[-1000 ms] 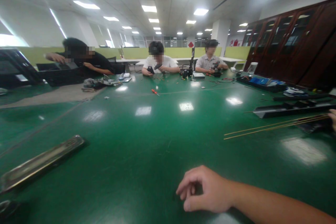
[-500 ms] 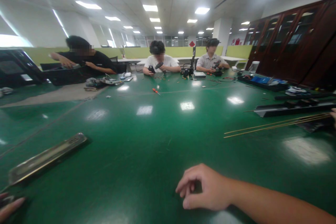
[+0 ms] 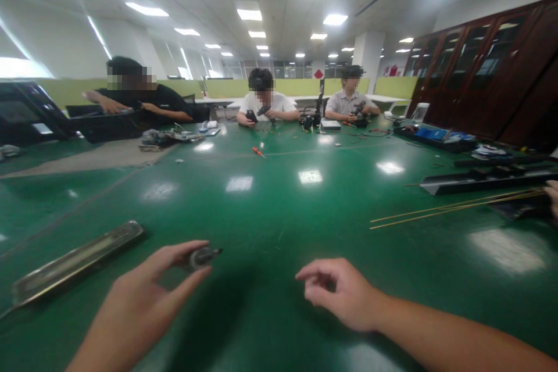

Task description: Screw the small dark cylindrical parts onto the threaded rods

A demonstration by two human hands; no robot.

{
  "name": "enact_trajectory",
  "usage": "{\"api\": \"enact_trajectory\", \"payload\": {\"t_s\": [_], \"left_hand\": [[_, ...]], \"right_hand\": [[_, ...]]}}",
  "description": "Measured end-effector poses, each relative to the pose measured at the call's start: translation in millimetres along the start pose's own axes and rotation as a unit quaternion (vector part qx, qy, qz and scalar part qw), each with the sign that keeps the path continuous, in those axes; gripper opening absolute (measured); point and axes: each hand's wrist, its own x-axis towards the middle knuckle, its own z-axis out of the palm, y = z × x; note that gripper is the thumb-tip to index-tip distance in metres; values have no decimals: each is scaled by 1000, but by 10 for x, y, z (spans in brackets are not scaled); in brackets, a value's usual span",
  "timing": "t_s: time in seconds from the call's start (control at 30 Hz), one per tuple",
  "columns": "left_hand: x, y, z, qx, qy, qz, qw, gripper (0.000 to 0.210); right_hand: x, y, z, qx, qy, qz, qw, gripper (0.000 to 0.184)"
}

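Note:
My left hand [image 3: 152, 285] is raised over the green table. Between its thumb and fingers it grips a small round grey metal part [image 3: 201, 259] with a short dark tip pointing right; blur hides its exact kind. Across from it, my right hand [image 3: 340, 293] hovers above the table with fingers loosely bent and thumb apart, and nothing shows in it. To the left of my left hand lies a long, narrow metal tray-like piece [image 3: 78, 263], set at a slant.
Thin brass-coloured rods [image 3: 436, 213] and a black metal channel [image 3: 483, 181] lie at the right, near another person's hand [image 3: 551, 195]. An orange screwdriver [image 3: 258, 152] rests mid-table. Three people work along the far side. A dark case [image 3: 431, 135] holds blue items.
My left hand has come in from the lower left edge to the middle, carrying the round metal part. My right hand has shifted only slightly, its index finger straighter.

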Motion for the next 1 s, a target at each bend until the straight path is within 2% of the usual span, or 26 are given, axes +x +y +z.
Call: {"api": "enact_trajectory", "payload": {"t_s": [0.1, 0.2, 0.27, 0.33, 0.43, 0.53, 0.7, 0.87, 1.0], "left_hand": [[-73, 477, 363, -69, -93, 91, 989, 30], [-207, 821, 645, -112, -157, 141, 971, 24], [-299, 899, 769, -131, -182, 163, 961, 28], [-373, 874, 851, -144, -190, 168, 957, 32], [-437, 763, 915, -145, -206, 132, 959, 33], [-469, 696, 939, -138, -189, 106, 966, 41], [-491, 741, 925, -145, -114, 120, 976, 47], [-503, 769, 932, -142, -84, 143, 976, 55], [-527, 762, 969, -133, -81, 153, 976, 61]], "right_hand": [[19, 5, -34, 10, 60, 4, 998, 28], [16, 1, -55, 41, 92, -2, 995, 34], [-3, -7, -55, 50, 98, -20, 994, 37], [-31, -28, -47, 40, 94, -39, 994, 38], [-74, -90, -30, -27, 85, -74, 993, 29], [-97, -161, -27, -94, 72, -115, 986, 28], [-92, -201, -38, -131, 27, -130, 982, 30], [-87, -149, -14, -137, -15, -145, 980, 22], [-91, -111, 9, -152, -29, -152, 976, 16]]}}
